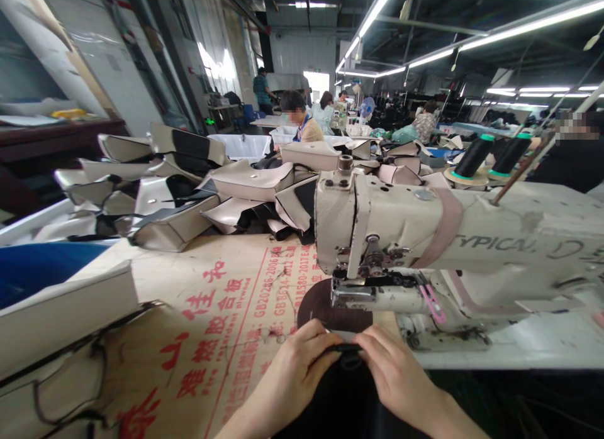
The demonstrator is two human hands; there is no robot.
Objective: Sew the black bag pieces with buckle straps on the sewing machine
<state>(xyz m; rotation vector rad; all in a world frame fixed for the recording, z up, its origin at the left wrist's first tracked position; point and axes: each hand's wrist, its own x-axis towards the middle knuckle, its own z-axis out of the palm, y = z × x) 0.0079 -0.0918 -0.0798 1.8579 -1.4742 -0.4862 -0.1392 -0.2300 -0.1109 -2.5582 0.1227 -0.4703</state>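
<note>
My left hand [304, 360] and my right hand [396, 366] meet low in the middle of the view. Thumbs and fingers of both pinch the dark edge of a black-edged bag piece [348, 348]. A sliver of pale material shows above that edge, and a small dark loop hangs beneath it. Black material fills the space between my forearms; whether it belongs to the same piece I cannot tell. Just beyond my fingers is the cylinder arm of a sewing machine [377, 234], above a dark brown round patch [321, 307] on the table.
Beige bag bodies with black lining [252, 178] are heaped across the back of the plywood table [189, 300]. More beige bags [70, 313] stand at left near a blue bin [42, 269]. Black thread cones [474, 156] stand behind the machine. Several people work farther back.
</note>
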